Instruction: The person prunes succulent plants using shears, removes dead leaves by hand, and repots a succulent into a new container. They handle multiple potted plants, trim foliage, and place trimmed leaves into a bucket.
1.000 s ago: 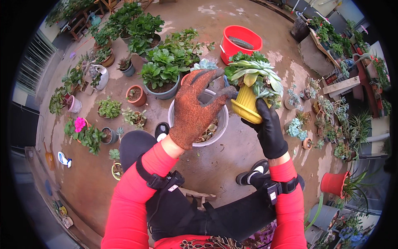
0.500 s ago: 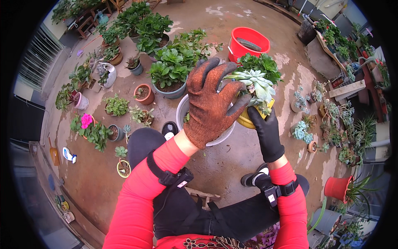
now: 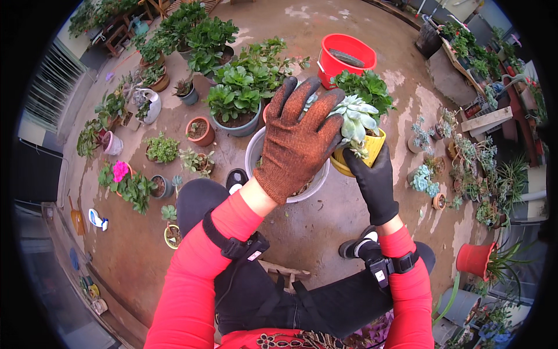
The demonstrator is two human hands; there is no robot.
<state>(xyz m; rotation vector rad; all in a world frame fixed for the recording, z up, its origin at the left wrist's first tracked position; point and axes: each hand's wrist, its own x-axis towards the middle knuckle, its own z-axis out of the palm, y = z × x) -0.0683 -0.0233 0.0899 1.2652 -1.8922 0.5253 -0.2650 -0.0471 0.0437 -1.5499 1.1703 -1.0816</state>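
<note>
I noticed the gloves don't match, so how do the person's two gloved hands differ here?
Colour: the left hand wears a rust-orange glove with darker fingers; the right hand wears an all-black one.
Pose: the left hand shows its back with fingers spread, while the right hand grips the yellow pot, its thumb on the near side.
Both come out of red sleeves.

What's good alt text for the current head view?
Black-gloved right hand holding a yellow pot with a pale rosette succulent; orange-gloved left hand spread beside it, over a grey tub. Potted plants and a red bucket stand on the floor.
</note>
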